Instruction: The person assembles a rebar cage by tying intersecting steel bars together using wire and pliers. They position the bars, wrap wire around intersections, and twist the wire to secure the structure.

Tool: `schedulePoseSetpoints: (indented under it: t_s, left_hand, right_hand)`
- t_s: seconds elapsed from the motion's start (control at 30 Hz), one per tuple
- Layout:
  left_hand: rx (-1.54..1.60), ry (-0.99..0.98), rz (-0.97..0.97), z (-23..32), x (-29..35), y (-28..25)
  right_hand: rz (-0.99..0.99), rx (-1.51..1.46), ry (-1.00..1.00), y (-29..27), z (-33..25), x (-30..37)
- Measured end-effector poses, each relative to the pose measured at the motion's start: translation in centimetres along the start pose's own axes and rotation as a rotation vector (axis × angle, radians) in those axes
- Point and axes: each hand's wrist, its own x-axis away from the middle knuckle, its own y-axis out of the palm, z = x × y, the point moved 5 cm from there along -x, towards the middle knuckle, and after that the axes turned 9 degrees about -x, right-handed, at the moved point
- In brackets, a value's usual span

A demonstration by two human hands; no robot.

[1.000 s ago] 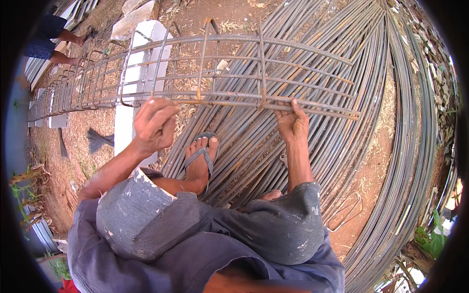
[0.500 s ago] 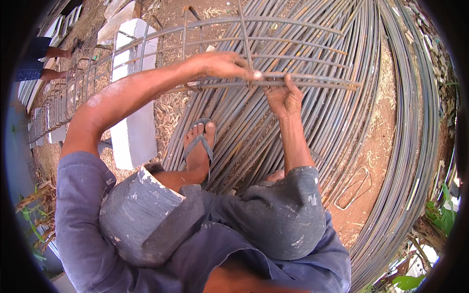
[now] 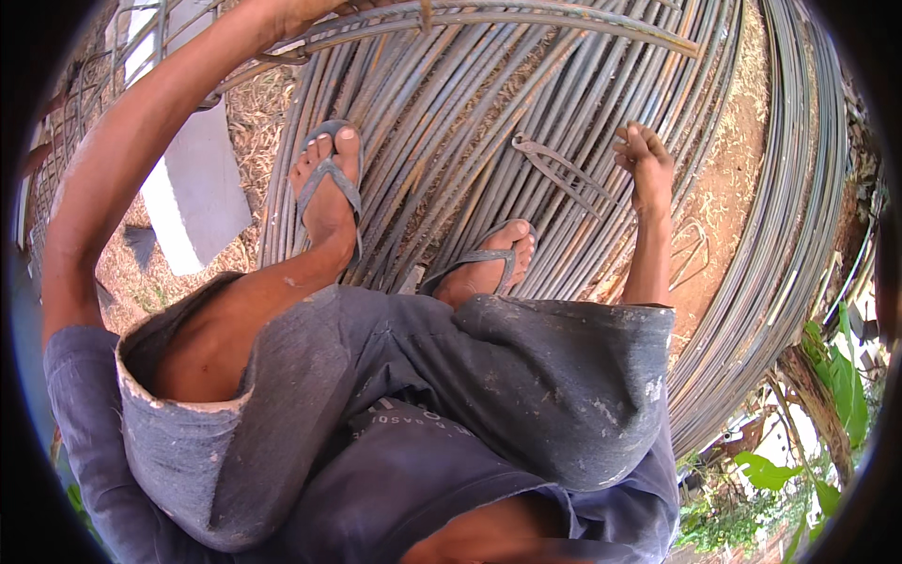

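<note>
On the chest of the dark shirt (image 3: 404, 470), a few pale letters (image 3: 385, 420) are printed; they are partly hidden by folds and only a fragment can be read. The steel cage (image 3: 526, 14) is seen along the upper edge of the view, with its right end carried above the pile of steel bars (image 3: 404, 188). The left hand (image 3: 305, 14) is placed at the cage's bars, but it is cut by the view's edge, so it cannot be told whether a bar is grasped. The right hand (image 3: 648, 155) is raised over the pile's right edge, with fingers bent inward; whether something small is pinched cannot be told.

Half a second ago, both hands were kept together near the cage's right end. Now the cage has been released by the right hand, and the left hand has been moved leftward along it. The view is lowered: the pincers (image 3: 564, 174), laid on the pile's right half, are now plainly shown, and more of the right foot (image 3: 484, 277) is seen.
</note>
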Motion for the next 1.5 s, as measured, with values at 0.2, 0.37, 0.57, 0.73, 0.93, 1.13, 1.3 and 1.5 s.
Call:
schedulePoseSetpoints:
  t_s: [0.2,0.37,0.57,0.73,0.93,1.13,1.3,1.5]
  left_hand:
    - [-0.035,-0.105,0.052,3.2,1.5,1.9]
    - [-0.261,0.078,0.151,0.5,0.0,0.0]
    - [-0.271,0.152,0.164,0.0,-0.8,-0.1]
    - [-0.158,0.096,0.111,1.0,0.6,0.1]
    - [-0.165,0.103,0.194,1.8,1.4,0.2]
    - [-0.229,0.055,0.218,2.5,2.5,0.3]
    - [-0.141,0.077,0.214,0.4,0.6,0.5]
    - [-0.371,0.251,0.336,3.1,1.3,-0.3]
  right_hand:
    - [-0.001,0.696,-0.674,-1.7,6.4,7.0]
    - [-0.102,0.866,-0.805,6.4,5.8,7.9]
    - [-0.028,0.740,-0.786,7.3,6.2,6.5]
    - [-0.097,0.914,-0.590,7.8,5.8,5.5]
    - [-0.160,0.934,-0.750,7.7,4.6,5.4]
    - [-0.092,0.782,-0.520,6.4,-0.1,8.9]
    - [0.001,0.573,-0.450,5.3,-1.6,10.6]
    - [0.030,0.284,-0.483,6.0,1.0,12.8]
